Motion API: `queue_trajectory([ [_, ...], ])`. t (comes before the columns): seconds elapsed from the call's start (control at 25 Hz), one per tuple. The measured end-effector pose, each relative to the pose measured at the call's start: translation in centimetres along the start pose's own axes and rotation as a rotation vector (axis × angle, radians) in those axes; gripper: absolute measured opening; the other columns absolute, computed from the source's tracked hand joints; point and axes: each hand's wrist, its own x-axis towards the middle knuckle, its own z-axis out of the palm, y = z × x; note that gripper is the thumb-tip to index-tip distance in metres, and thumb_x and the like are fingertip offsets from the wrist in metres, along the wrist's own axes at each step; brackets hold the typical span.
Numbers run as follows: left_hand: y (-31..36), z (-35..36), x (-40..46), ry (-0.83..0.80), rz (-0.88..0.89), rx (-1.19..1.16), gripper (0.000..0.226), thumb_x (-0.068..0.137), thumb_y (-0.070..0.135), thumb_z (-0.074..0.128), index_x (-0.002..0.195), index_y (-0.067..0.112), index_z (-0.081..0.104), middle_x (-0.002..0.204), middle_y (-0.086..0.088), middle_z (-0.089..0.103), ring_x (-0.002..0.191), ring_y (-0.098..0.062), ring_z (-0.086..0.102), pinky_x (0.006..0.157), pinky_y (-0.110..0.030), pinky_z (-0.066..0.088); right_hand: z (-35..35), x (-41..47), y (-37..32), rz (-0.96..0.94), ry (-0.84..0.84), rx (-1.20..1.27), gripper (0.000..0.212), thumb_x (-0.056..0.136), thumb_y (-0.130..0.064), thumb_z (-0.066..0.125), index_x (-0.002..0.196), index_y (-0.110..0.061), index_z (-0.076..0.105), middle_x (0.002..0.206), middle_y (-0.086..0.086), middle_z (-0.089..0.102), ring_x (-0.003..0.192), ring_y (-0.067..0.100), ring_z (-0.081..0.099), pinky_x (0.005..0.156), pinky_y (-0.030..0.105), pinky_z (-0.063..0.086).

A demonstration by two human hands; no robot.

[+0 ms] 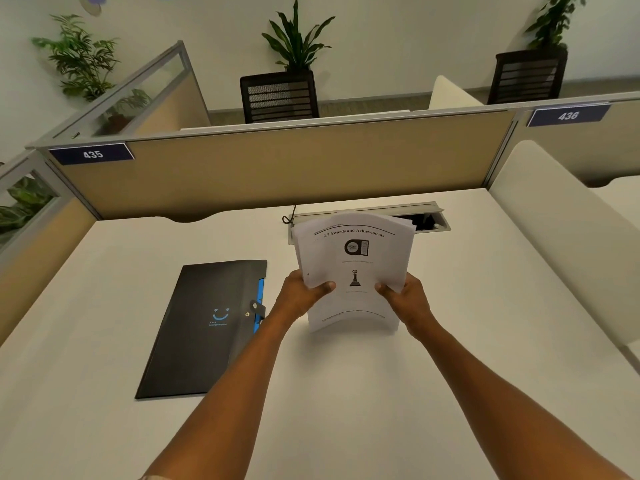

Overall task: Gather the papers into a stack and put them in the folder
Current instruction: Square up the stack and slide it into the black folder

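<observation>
A stack of white printed papers [353,258] stands upright on its lower edge on the white desk [346,393], top sheet facing me with a heading and two dark pictures. My left hand [301,294] grips the stack's left edge, thumb on the front. My right hand [405,297] grips the right edge the same way. The sheets' top edges are slightly fanned. A black folder [204,327] with a blue smile logo and a snap strap lies shut and flat on the desk, left of my left arm.
A cable tray slot [429,220] with a black cord sits in the desk just behind the papers. Beige partition panels [277,168] wall the desk at the back and left; a cream divider [554,230] rises on the right.
</observation>
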Motion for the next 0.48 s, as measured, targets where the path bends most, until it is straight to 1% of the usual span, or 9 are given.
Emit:
queue_trajectory([
  [0.04, -0.1, 0.2, 0.0, -0.003, -0.010, 0.068, 0.053, 0.082, 0.033, 0.075, 0.127, 0.009, 0.059, 0.119, -0.013, 0.066, 0.108, -0.031, 0.063, 0.088, -0.040, 0.057, 0.0, -0.1, 0.2, 0.017, -0.006, -0.014, 0.027, 0.087, -0.016, 0.069, 0.114, -0.017, 0.064, 0.100, 0.002, 0.071, 0.096, 0.026, 0.068, 0.080, 0.038, 0.058],
  [0.12, -0.3, 0.5, 0.3, 0.024, -0.029, 0.151, 0.053, 0.084, 0.039, 0.071, 0.124, 0.007, 0.060, 0.117, -0.013, 0.067, 0.103, -0.029, 0.064, 0.077, -0.032, 0.054, 0.2, -0.2, 0.3, 0.036, 0.008, -0.042, 0.025, 0.088, -0.017, 0.068, 0.113, -0.019, 0.063, 0.100, 0.001, 0.069, 0.096, 0.028, 0.067, 0.080, 0.041, 0.058],
  [0.2, -0.5, 0.3, 0.6, 0.016, -0.039, 0.146, 0.055, 0.084, 0.042, 0.070, 0.123, 0.005, 0.061, 0.116, -0.013, 0.068, 0.100, -0.029, 0.065, 0.075, -0.031, 0.054, 0.2, -0.1, -0.1, 0.022, 0.039, -0.075, 0.023, 0.088, -0.019, 0.067, 0.111, -0.022, 0.061, 0.101, 0.001, 0.068, 0.094, 0.027, 0.066, 0.083, 0.045, 0.058],
  [0.24, -0.6, 0.0, 0.7, -0.005, -0.051, 0.104, 0.056, 0.083, 0.042, 0.071, 0.124, 0.006, 0.060, 0.116, -0.013, 0.068, 0.100, -0.029, 0.066, 0.078, -0.033, 0.055, 0.1, 0.0, 0.0, 0.021, 0.075, -0.096, 0.025, 0.088, -0.021, 0.068, 0.111, -0.021, 0.061, 0.104, 0.002, 0.069, 0.096, 0.027, 0.066, 0.086, 0.046, 0.057],
  [0.28, -0.6, -0.3, 0.7, -0.020, -0.065, 0.051, 0.056, 0.082, 0.043, 0.072, 0.124, 0.007, 0.060, 0.117, -0.013, 0.068, 0.101, -0.028, 0.066, 0.082, -0.036, 0.057, -0.1, 0.1, 0.0, 0.032, 0.120, -0.113, 0.031, 0.086, -0.025, 0.070, 0.115, -0.017, 0.060, 0.109, 0.004, 0.068, 0.101, 0.027, 0.065, 0.088, 0.045, 0.056],
  [0.36, -0.9, -0.8, 0.5, -0.002, -0.113, -0.095, 0.054, 0.082, 0.039, 0.073, 0.124, 0.008, 0.060, 0.118, -0.012, 0.068, 0.103, -0.028, 0.066, 0.087, -0.041, 0.057, -0.8, 0.3, 0.5, 0.170, 0.215, -0.118, 0.057, 0.081, -0.036, 0.075, 0.127, -0.012, 0.053, 0.124, 0.006, 0.063, 0.114, 0.026, 0.060, 0.096, 0.043, 0.051],
  [0.4, -0.9, -1.0, 0.3, 0.031, -0.141, -0.181, 0.051, 0.083, 0.035, 0.074, 0.124, 0.009, 0.059, 0.119, -0.012, 0.068, 0.104, -0.029, 0.065, 0.085, -0.040, 0.057, -1.0, 0.2, 0.9, 0.273, 0.237, -0.080, 0.070, 0.076, -0.044, 0.077, 0.131, -0.011, 0.048, 0.128, 0.006, 0.060, 0.116, 0.026, 0.058, 0.099, 0.045, 0.049],
  [0.44, -0.9, -1.0, 0.2, 0.075, -0.170, -0.267, 0.049, 0.083, 0.032, 0.074, 0.124, 0.010, 0.057, 0.119, -0.011, 0.067, 0.104, -0.028, 0.065, 0.082, -0.040, 0.057, -1.2, 0.1, 1.2, 0.360, 0.221, -0.007, 0.077, 0.072, -0.051, 0.079, 0.131, -0.012, 0.048, 0.128, 0.006, 0.059, 0.114, 0.027, 0.058, 0.101, 0.049, 0.048],
  [0.48, -0.8, -0.9, 0.1, 0.119, -0.195, -0.355, 0.048, 0.083, 0.030, 0.074, 0.123, 0.011, 0.056, 0.119, -0.010, 0.067, 0.105, -0.028, 0.064, 0.079, -0.040, 0.057, -1.2, -0.1, 1.5, 0.408, 0.172, 0.090, 0.074, 0.071, -0.052, 0.079, 0.126, -0.012, 0.051, 0.124, 0.007, 0.061, 0.110, 0.026, 0.059, 0.101, 0.052, 0.048],
])
